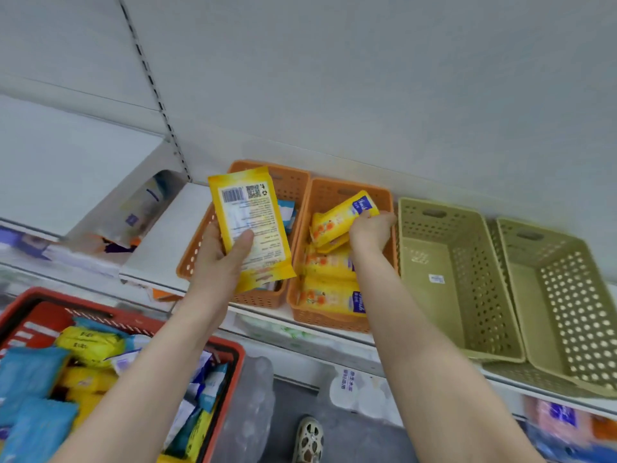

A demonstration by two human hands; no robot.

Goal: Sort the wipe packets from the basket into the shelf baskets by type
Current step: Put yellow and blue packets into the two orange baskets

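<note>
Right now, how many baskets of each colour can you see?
Orange perforated plastic shelf baskets: 2
Olive-green perforated plastic shelf baskets: 2
Red plastic shopping basket: 1
Total: 5

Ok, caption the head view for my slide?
Left hand grips one yellow packet; right hand holds another in the right orange basket.

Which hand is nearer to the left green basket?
Right. The right hand is over the orange basket beside the green basket; left hand is over the farther orange basket.
</note>
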